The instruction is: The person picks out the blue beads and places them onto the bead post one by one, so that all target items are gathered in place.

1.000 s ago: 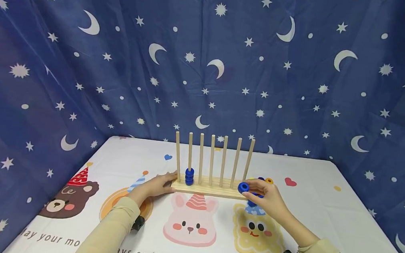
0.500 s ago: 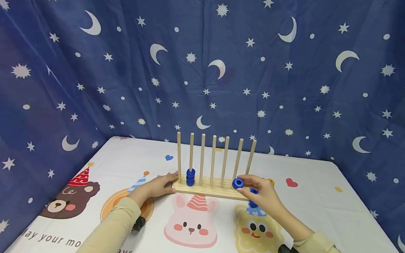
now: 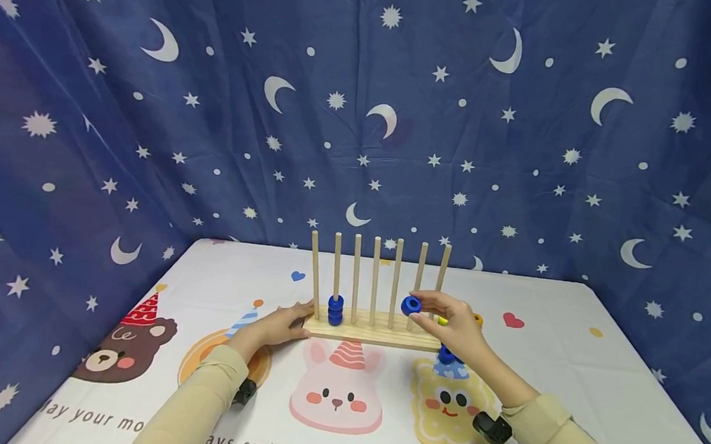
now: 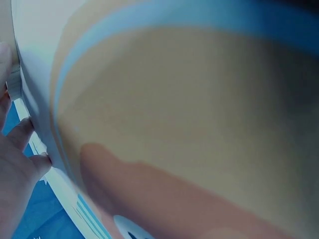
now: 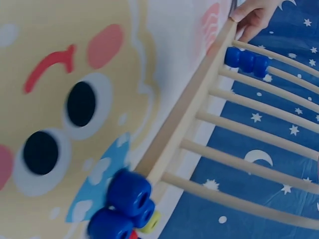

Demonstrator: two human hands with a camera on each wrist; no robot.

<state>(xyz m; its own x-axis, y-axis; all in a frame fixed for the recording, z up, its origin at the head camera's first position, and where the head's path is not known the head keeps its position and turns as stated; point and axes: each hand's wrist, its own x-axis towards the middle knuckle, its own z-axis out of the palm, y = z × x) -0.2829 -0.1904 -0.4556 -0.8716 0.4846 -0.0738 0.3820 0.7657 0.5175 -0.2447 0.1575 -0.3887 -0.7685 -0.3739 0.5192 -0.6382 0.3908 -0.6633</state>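
My right hand pinches a blue bead between thumb and fingertips, raised in front of the right-hand pegs. The bead's hole faces the head camera. A wooden peg rack with several upright pegs stands on the table. My left hand grips the rack's left end, thumb in front and fingers behind. On the second peg from the left sits a stack of blue beads. In the right wrist view, loose blue beads lie at the rack's near end; the pinched bead is out of that view.
Behind the right hand lie a yellow-orange bead and a yellow-green bead, partly hidden. A printed white cloth covers the table. A dark blue star-patterned curtain hangs behind it.
My right hand has moved left and slightly up with the blue bead, away from the loose beads. The left hand stays at the rack's left end.
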